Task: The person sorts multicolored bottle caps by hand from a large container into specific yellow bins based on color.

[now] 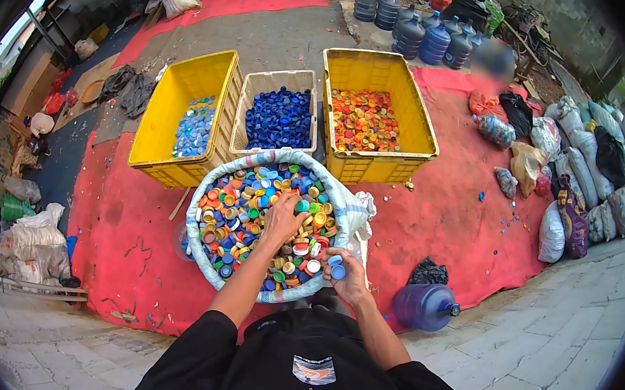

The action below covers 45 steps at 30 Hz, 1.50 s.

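A round sack with a rolled pale rim stands before me, full of mixed bottle caps in many colours. My left hand is down among them, fingers curled, with a green bottle cap between thumb and fingertips. At the sack's right rim, my right hand is closed on light blue bottle caps. Beyond the sack are a yellow crate with light blue caps, a whitish crate with dark blue caps, and another yellow crate with orange, red and yellow caps.
A large blue water jug lies at right on the red mat, beside a black plastic bag. Several jugs stand at the back. Filled sacks line the right side. A blurred patch covers something at back right.
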Tool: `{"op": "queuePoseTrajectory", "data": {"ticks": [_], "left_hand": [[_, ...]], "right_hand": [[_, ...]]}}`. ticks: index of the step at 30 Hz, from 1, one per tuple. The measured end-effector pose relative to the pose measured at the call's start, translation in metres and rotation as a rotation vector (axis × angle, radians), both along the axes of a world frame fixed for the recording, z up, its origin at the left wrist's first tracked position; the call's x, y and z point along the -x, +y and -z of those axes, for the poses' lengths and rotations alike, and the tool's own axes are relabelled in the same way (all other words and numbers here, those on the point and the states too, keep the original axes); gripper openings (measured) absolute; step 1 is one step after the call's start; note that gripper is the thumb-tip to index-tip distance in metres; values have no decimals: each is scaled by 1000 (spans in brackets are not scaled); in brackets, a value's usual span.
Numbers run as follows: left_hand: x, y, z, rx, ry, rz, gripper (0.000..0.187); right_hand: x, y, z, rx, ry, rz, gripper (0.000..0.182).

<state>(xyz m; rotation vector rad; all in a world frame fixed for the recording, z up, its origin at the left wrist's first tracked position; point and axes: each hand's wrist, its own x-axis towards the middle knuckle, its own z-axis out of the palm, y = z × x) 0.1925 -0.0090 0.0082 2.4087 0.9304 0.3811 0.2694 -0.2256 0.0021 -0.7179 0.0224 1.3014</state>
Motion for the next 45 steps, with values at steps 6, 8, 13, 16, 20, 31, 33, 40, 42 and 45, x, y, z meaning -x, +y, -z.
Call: {"op": "queuePoseTrajectory", "data": {"ticks": [6, 8, 13, 16, 20, 31, 33, 40, 42, 45], "left_hand": [[0, 7, 14, -18, -99, -16, 47], [6, -2, 10, 316, -264, -106, 47], [29, -43, -53, 1217, -549, -242, 42], [43, -60, -57, 1285, -603, -269, 42], [61, -71, -61, 1319, -639, -355, 37], [80, -85, -47, 1555, -906, -455, 21], [79, -86, -47, 1486, -944, -573, 25], [88, -94, -49, 1221, -902, -748, 37], [89, -95, -48, 1300, -898, -662, 37], [89, -103, -38, 1246, -877, -565, 30]], "right_hand": [[-2, -1, -7, 125, -109, -16, 26], [-8, 8, -5, 248, -394, -69, 33], [-18, 37, -34, 178, -1076, -106, 65], [-19, 50, -52, 106, -1157, -207, 59], [-15, 59, -42, 37, -900, -300, 43], [4, 60, -26, 7, -554, -394, 23], [1, 62, -22, 32, -566, -394, 22], [2, 63, -40, 19, -183, -410, 22], [6, 64, -41, -42, -242, -494, 26], [15, 63, -39, -47, -418, -590, 33]]}}
